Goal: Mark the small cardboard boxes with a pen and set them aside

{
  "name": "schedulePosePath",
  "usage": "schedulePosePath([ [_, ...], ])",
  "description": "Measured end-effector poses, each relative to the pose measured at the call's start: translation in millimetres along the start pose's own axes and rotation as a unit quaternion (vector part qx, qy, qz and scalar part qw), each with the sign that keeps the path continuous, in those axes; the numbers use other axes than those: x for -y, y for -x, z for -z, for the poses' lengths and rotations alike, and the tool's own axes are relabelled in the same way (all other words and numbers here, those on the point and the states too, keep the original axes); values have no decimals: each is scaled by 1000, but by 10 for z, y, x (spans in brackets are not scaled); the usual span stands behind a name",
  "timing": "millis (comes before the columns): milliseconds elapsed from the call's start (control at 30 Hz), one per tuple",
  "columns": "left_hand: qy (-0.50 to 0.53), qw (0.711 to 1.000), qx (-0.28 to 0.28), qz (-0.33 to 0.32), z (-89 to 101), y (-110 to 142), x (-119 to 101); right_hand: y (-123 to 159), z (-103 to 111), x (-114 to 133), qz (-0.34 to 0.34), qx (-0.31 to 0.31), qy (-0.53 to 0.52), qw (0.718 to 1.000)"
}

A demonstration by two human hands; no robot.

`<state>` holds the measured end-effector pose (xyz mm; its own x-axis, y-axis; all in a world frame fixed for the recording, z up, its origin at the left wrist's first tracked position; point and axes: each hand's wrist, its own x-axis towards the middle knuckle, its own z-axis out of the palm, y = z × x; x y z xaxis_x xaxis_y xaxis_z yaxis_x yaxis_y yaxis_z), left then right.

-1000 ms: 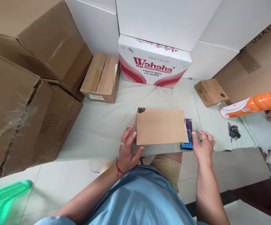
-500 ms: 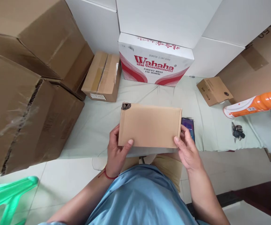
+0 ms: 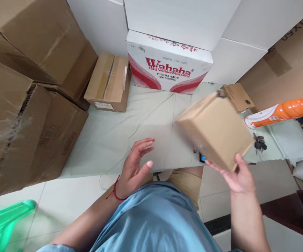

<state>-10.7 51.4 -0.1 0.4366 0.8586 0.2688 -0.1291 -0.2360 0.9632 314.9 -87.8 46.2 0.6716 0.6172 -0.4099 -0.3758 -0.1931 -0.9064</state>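
A brown cardboard box (image 3: 221, 131) is tilted in my right hand (image 3: 236, 175), which grips it by its near corner, thumb on the top face and fingers beneath. Motion blurs its left side. One corner of the box, at the far end, is dark and torn-looking. My left hand (image 3: 137, 164) holds nothing; its fingers are apart above the front edge of the pale green cloth (image 3: 151, 119). Under the box lies a phone (image 3: 202, 158), mostly hidden, with only a bit of its screen showing.
A white and red Wahaha carton (image 3: 169, 66) stands against the wall, with a taped box (image 3: 108, 82) beside it. Large cartons (image 3: 36, 133) are stacked left. Rightward are a small box (image 3: 236, 96), an orange bottle (image 3: 282, 112) and keys (image 3: 259, 142). A green stool (image 3: 9, 217) stands on the floor.
Both hands took hold of the box. Then my left hand let go, and my right hand carried the box up and to the right, turning it over the phone.
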Motion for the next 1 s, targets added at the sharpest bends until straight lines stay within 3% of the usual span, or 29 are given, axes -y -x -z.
schedulePosePath([
  [167,-79,994,-8,70,111,83,96,-509,622,233,29,-182,-65,981],
  [267,-144,984,-50,95,210,175,224,-748,920,160,22,-283,-72,956],
  [333,-174,976,-71,112,257,232,319,-848,989,56,57,-318,-74,944],
  [433,-210,968,-76,114,283,276,421,-941,896,-102,116,-346,-65,929],
  [567,-278,959,-34,35,255,267,476,-1068,626,-193,163,-363,-31,917],
  [733,-384,920,5,-79,211,276,543,-1197,372,-150,161,-379,-61,909],
  [1000,-456,880,6,-136,171,304,586,-1128,149,-112,140,-374,-89,912],
])
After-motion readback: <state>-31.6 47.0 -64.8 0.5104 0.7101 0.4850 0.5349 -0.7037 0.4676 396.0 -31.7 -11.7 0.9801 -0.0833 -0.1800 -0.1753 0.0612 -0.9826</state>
